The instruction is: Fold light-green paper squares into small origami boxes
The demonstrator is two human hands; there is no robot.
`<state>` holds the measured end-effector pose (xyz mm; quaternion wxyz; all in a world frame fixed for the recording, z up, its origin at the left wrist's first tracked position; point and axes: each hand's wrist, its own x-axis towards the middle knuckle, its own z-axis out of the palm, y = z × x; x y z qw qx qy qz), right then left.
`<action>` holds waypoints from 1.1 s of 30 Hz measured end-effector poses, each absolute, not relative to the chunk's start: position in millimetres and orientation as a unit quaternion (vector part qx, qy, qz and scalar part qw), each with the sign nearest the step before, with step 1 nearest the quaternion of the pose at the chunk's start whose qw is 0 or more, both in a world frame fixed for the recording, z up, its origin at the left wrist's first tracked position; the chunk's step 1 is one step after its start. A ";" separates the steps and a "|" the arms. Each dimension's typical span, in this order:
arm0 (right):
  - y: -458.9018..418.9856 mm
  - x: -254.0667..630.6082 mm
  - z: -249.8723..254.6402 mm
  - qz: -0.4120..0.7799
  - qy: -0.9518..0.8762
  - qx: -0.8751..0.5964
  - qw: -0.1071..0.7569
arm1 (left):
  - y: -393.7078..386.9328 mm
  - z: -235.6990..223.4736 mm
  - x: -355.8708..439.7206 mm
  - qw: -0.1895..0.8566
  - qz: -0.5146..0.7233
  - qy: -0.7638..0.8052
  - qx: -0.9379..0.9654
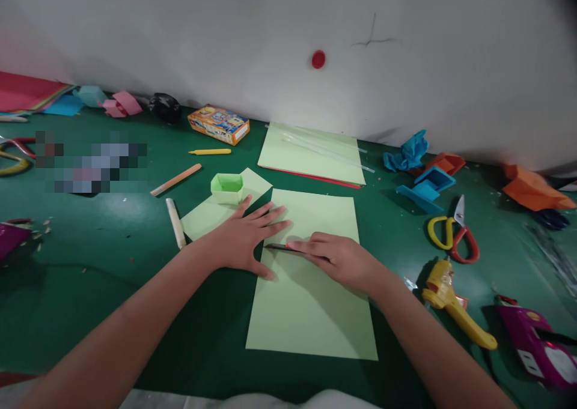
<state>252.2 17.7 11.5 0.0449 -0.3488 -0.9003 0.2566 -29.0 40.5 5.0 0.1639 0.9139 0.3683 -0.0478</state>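
A light green sheet of paper (315, 319) lies flat in front of me. My left hand (241, 235) rests with fingers spread over its left edge, pressing down on the paper. My right hand (336, 256) grips a slim dark blade-like tool (277, 247) with a bit of red-orange near the fingertips; its exact kind is not clear. The tool's tip touches the paper's left edge, between the thumb and fingers of my left hand. Just beyond my left hand, a small folded green paper box (228, 187) stands on another green paper piece (205, 217).
Behind are a stack of green paper (311, 151) with clear strips, a printed box (219, 124) and a yellow crayon-like stick (210, 152). To the right lie scissors (453, 232), a yellow glue gun (455, 304), a magenta power strip (536, 343) and folded blue paper (426, 187).
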 end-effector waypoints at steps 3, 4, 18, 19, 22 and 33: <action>17.8 252.8 11.2 0.251 -0.903 -0.346 0.044 | 40.3 6.3 -28.2 0.163 -0.052 0.371 0.913; 17.9 253.1 11.1 0.250 -0.904 -0.344 0.043 | 40.2 6.9 -27.9 0.163 -0.054 0.373 0.912; 18.0 256.6 12.1 0.244 -0.903 -0.351 0.042 | 38.6 11.5 -26.4 0.158 -0.054 0.368 0.915; 18.1 256.6 12.0 0.246 -0.902 -0.352 0.042 | 37.9 12.4 -26.2 0.157 -0.051 0.360 0.918; 18.3 256.7 11.4 0.247 -0.902 -0.353 0.040 | 35.9 12.6 -24.9 0.159 -0.036 0.332 0.929; 17.1 257.0 11.2 0.231 -0.902 -0.362 0.040 | 36.5 0.7 -23.8 0.151 -0.032 0.359 0.921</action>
